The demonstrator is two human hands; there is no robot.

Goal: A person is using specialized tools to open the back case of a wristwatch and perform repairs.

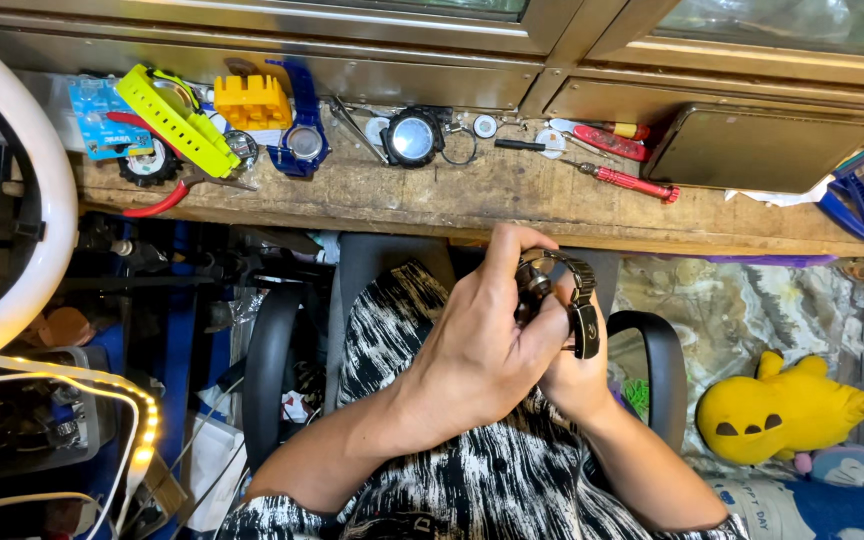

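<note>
Two hands are closed on one wristwatch (pixel 552 290), which is held in the air just in front of the wooden tabletop (pixel 472 205), over the lap.

Taken from the left along that tabletop, a yellow watch strap (pixel 174 118), a yellow block (pixel 253 101), a blue watch (pixel 302 135), a round black watch case (pixel 413 137), a red screwdriver (pixel 628 183) and a dark flat case (pixel 752 150) are laid out. None of them is touched.

Below the tabletop's front edge, the left hand (pixel 482 345) is wrapped over the watch body, its grip curled shut with the thumb raised along the top. The right hand (pixel 577 365) is tucked behind and beneath it, its grip closed on the dark metal band (pixel 584 320), which hangs down from the case.

The watch is judged fairly heavy for its size, since both case and band look like metal. The case would be stiff and smooth, perhaps slippery at its polished edges; the linked band would flex and swing freely. The glass face is likely the fragile part, though it cannot be seen here. A hold by the case sides is judged safest, with the band supported so that it does not dangle.
</note>
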